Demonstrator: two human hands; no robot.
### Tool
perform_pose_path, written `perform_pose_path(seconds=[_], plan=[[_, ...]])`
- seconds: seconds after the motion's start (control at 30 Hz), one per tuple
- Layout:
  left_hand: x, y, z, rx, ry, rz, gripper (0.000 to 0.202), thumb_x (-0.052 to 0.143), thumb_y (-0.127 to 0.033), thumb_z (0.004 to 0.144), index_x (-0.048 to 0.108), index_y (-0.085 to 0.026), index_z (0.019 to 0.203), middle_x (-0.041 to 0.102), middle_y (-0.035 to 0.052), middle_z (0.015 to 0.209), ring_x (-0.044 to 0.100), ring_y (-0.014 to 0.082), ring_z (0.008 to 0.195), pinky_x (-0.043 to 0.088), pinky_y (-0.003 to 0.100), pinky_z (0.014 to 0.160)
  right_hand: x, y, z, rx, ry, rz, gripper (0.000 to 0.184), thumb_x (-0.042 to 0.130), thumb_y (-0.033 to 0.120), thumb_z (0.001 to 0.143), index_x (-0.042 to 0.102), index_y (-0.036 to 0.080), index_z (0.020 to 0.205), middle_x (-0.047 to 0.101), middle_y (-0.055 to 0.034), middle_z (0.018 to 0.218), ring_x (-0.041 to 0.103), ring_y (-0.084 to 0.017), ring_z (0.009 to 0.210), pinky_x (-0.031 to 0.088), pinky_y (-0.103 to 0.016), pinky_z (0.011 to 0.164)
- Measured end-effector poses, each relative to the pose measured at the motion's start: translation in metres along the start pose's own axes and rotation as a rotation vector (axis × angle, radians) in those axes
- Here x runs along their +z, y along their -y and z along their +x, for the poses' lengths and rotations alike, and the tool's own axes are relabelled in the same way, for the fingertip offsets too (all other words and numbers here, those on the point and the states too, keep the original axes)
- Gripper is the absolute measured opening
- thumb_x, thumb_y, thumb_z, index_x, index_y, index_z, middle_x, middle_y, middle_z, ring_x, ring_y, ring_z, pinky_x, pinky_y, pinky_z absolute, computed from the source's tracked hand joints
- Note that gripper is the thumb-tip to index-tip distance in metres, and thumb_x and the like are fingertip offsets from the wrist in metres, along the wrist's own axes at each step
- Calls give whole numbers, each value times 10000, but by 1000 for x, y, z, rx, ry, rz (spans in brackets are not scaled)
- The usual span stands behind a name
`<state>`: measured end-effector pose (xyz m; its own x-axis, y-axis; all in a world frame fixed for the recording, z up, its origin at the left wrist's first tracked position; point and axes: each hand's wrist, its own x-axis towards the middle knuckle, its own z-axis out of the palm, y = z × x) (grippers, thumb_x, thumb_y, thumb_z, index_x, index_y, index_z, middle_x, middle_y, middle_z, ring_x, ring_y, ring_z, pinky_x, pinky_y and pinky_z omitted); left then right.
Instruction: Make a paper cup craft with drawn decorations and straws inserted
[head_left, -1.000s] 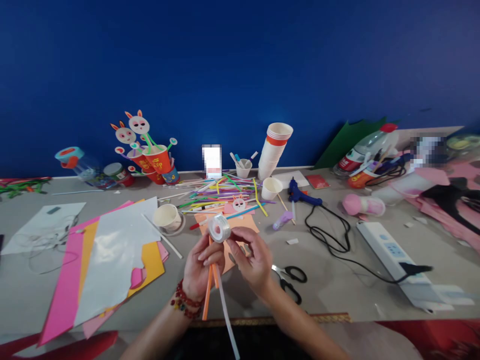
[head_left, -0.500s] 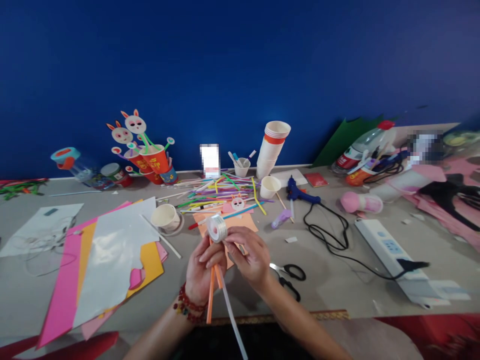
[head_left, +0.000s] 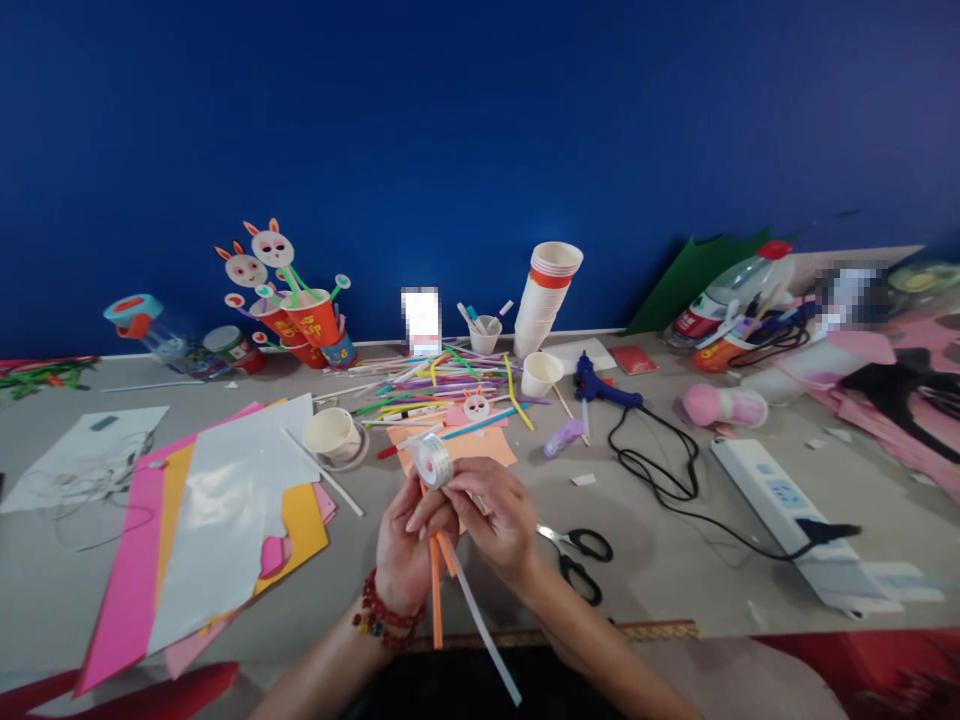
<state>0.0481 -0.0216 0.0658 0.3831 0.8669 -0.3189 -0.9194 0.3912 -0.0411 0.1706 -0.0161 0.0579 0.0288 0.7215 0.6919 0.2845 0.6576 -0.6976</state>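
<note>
My left hand (head_left: 405,545), with a red bead bracelet at the wrist, is closed around an orange straw (head_left: 435,610) that points down toward me. My right hand (head_left: 491,520) pinches at the top of the straw, just under a small roll of clear tape (head_left: 433,462) held between both hands. A white strip (head_left: 484,630) hangs from the hands down toward the table edge. Both hands hover above an orange paper sheet (head_left: 480,447) on the grey table (head_left: 660,570).
Black scissors (head_left: 577,558) lie right of my hands. Coloured paper sheets (head_left: 217,500) lie at the left, a paper cup (head_left: 330,435) and a pile of straws (head_left: 442,385) behind. A blue glue gun (head_left: 604,392) with cord, a power strip (head_left: 780,505) and stacked cups (head_left: 546,295) stand to the right.
The hands with tape roll and straw have shifted slightly toward me and lower. The white strip has swung to the right.
</note>
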Motion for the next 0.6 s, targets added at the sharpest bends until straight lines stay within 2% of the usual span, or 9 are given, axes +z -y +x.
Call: perform_pose_path(seconds=[0.23,0.4,0.53,0.6], plan=[[2,0,-1,9,2,76,376,267,-241,1030,545,-150,794,368,-78,421,380,55,354,358,125,418,-2,4,-1,-18,-61,-65,261,619,147,860,640,262,1093,749,-54,951,717,-207,853,590,-337,754],[0,2,1,23,-35,110,428,229,-245,1034,558,-143,779,326,-81,410,336,57,339,352,129,410,-1,1,-3,8,-70,-34,201,615,143,860,653,256,1022,749,-46,902,718,-202,828,587,-334,745],[1,4,0,21,-45,87,451,199,-252,1037,562,-135,795,320,-84,409,335,52,334,352,126,402,-3,1,-3,-2,-23,-21,148,597,125,865,659,244,928,741,-48,871,711,-203,830,577,-340,753],[3,5,-1,18,-38,66,450,197,-259,1035,557,-135,795,328,-82,423,333,47,334,351,128,398,-5,4,-3,-1,-39,-27,159,614,132,861,650,245,966,739,-48,896,709,-202,843,577,-335,759]])
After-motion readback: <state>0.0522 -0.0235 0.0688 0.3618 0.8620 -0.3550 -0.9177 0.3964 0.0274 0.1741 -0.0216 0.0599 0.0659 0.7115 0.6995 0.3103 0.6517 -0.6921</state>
